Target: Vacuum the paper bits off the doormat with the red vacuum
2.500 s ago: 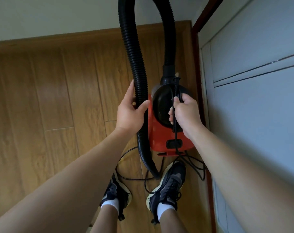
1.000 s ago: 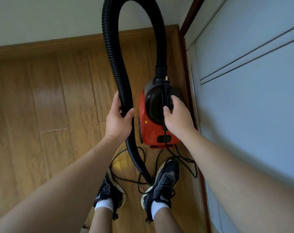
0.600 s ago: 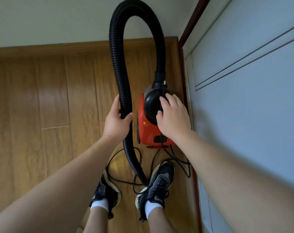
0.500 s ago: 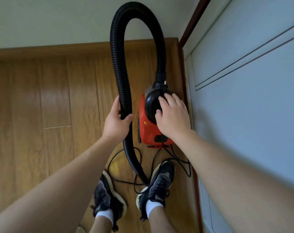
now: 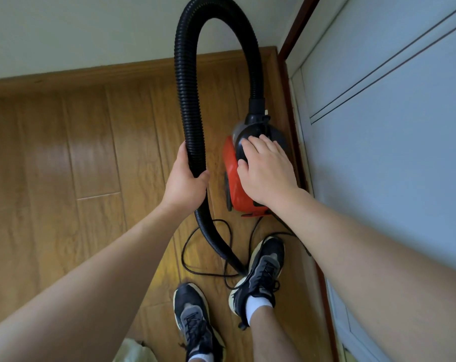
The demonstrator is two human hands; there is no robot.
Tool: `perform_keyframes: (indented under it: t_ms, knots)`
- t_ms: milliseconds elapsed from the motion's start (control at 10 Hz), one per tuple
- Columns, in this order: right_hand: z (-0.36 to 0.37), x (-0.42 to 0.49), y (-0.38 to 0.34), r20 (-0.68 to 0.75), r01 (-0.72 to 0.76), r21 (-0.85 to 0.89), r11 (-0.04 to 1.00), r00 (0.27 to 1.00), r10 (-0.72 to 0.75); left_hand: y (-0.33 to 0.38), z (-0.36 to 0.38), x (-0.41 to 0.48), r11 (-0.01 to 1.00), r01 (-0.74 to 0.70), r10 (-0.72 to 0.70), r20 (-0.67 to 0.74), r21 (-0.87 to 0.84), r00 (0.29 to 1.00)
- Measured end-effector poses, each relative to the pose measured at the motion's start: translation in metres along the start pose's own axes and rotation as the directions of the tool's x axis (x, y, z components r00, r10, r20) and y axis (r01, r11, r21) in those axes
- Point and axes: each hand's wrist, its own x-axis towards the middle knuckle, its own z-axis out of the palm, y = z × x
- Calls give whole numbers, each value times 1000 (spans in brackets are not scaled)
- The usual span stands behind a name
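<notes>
The red vacuum (image 5: pixel 233 184) stands on the wooden floor (image 5: pixel 65 165) next to the door frame. Its black ribbed hose (image 5: pixel 187 100) arches up from the black top and comes down on the left. My left hand (image 5: pixel 186 182) grips the hose at mid-height. My right hand (image 5: pixel 264 171) lies on the vacuum's black top with fingers stretched out, covering part of it. The hose's lower end runs down to my right shoe (image 5: pixel 260 273). No doormat or paper bits are in view.
A black power cord (image 5: pixel 195 257) loops loosely on the floor between the vacuum and my feet. A grey-blue panelled door (image 5: pixel 391 152) fills the right side. A white wall (image 5: pixel 78 30) with wooden skirting lies ahead. My left shoe (image 5: pixel 193 322) stands near the bottom edge.
The vacuum has come down onto the floor by the door. My right hand let go of the handle and cord and now lies flat on top. My left foot stepped back.
</notes>
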Motion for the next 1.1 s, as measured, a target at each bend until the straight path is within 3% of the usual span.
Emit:
perform_keyframes:
  t_ms: [500,600,700,800,1100]
  knots:
    - [-3,-38,-39,-59,-55,-30,998,997,53,-31,-42,-26,995,-24,25,-7,95,1000]
    - [-3,-49,-46,-64,-44,-40,998,997,41,-36,-54,-41,950,-56,58,1,306,998]
    - [-4,-60,-53,-61,-42,-53,998,997,39,-41,-65,-55,722,-176,166,79,670,983]
    - [-5,-70,-57,-69,-35,-59,998,997,31,-50,-74,-65,576,-228,210,127,785,969]
    - [-5,-114,-63,-117,8,-47,999,993,-13,-56,-81,-109,533,-274,365,75,800,928]
